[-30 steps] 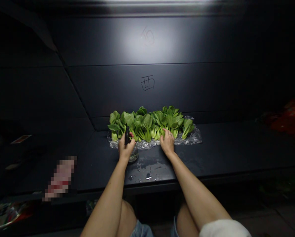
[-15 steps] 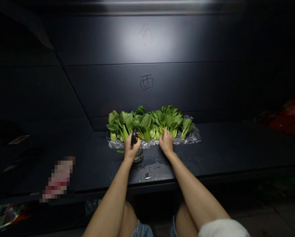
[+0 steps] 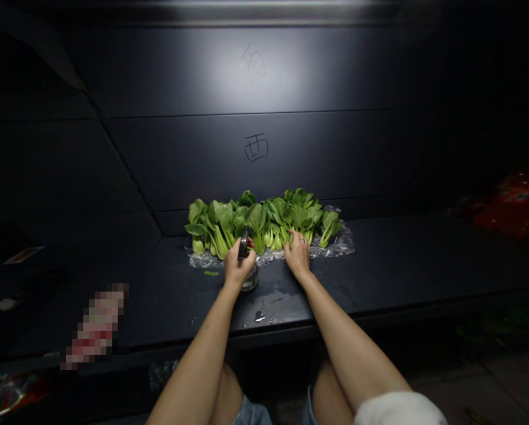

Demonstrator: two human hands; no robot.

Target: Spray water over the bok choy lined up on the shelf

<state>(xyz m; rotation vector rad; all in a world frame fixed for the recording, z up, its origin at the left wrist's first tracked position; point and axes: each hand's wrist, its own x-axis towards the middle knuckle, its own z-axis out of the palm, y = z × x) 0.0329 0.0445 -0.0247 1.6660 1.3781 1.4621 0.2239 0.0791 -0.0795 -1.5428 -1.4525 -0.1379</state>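
Observation:
My left hand (image 3: 236,268) is wrapped round the neck of a spray bottle (image 3: 250,280); its black spray head points up and away, and its clear body stands at the shelf surface. A row of bok choy (image 3: 258,221) with green leaves and pale stems stands against the back panel. At the front of the right half of this row is my right hand (image 3: 298,257), with a ring on one finger. Its fingers are bent onto the bok choy stems, and the fingertips are partly hidden among them.
Clear plastic sheeting (image 3: 341,245) lies under the bok choy. Water drops (image 3: 259,316) and a loose leaf piece (image 3: 212,273) are on the dark shelf (image 3: 401,260). Red packages (image 3: 512,206) sit at the far right, a small card (image 3: 24,255) at the left. A pixelated patch covers something lower left.
The view has turned slightly right, so the surroundings sit farther left. My left hand with the spray bottle has shifted a little right along the row; my right hand stays at the bok choy.

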